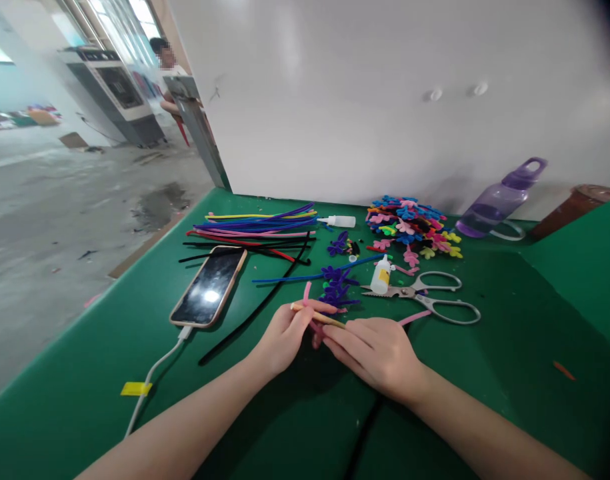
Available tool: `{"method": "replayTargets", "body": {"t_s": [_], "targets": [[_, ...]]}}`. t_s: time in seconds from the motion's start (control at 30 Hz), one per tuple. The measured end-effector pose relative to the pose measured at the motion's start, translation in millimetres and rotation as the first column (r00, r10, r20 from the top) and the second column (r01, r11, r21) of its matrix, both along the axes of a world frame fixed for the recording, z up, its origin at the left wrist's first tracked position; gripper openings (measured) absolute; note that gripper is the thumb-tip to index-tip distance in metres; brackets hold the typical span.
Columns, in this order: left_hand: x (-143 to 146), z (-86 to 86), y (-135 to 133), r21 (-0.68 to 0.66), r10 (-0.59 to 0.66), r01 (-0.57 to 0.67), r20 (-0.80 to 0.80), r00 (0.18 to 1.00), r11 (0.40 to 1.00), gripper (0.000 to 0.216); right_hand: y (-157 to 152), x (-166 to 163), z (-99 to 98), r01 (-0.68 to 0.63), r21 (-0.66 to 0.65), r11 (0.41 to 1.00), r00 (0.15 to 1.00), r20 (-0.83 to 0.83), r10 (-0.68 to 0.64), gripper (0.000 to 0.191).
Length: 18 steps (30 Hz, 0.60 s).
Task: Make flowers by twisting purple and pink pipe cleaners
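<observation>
My left hand [287,333] is closed, pinching a thin wooden stick [317,315] between thumb and fingers. A pink pipe cleaner [415,318] runs through both hands; one end stands up by the left fingers and the other pokes out past the right knuckles. My right hand [379,353] is closed on the pipe cleaner near the stick's right end; its fingertips are partly hidden. Just beyond the hands lie purple pipe-cleaner flowers [337,287]. Scissors [419,293] rest half open to their right, with a small glue bottle [381,275] by the blades.
Loose pipe cleaners [255,223] lie at the back left, near a second bottle [341,221]. A phone [209,287] on a cable is at the left. Colourful flower shapes [409,227] are heaped by the wall, beside a purple water bottle [499,200]. A person [171,73] sits far off.
</observation>
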<state>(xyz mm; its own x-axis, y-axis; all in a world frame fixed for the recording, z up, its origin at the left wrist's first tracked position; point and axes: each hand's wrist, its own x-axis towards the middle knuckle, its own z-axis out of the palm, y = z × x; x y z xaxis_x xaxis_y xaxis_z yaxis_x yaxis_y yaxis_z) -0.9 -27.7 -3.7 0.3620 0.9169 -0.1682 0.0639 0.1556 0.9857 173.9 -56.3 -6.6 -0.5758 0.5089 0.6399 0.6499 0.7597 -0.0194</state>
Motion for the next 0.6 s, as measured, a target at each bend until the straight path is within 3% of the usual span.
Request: {"method": "replayTargets", "body": {"t_s": [0.2, 0.37, 0.6], "targets": [[-4, -1.9, 0, 0.129, -0.178, 0.201, -0.169, 0.969, 0.971, 0.040, 5, 3, -5.1, 0.014, 0.007, 1.000, 0.999, -0.041, -0.014, 0.011], [-8, -0.3, 0, 0.191, -0.244, 0.318, -0.332, 0.911, 0.929, 0.046, 10, 2, -0.2, 0.003, -0.065, 0.998, 0.986, -0.165, -0.013, 0.007], [-11, -1.3, 3, 0.241, -0.314, 0.404, -0.337, 0.887, 0.883, 0.043, 11, 2, -4.1, -0.209, -0.091, 0.974, 0.969, -0.155, 0.193, 0.017]]}}
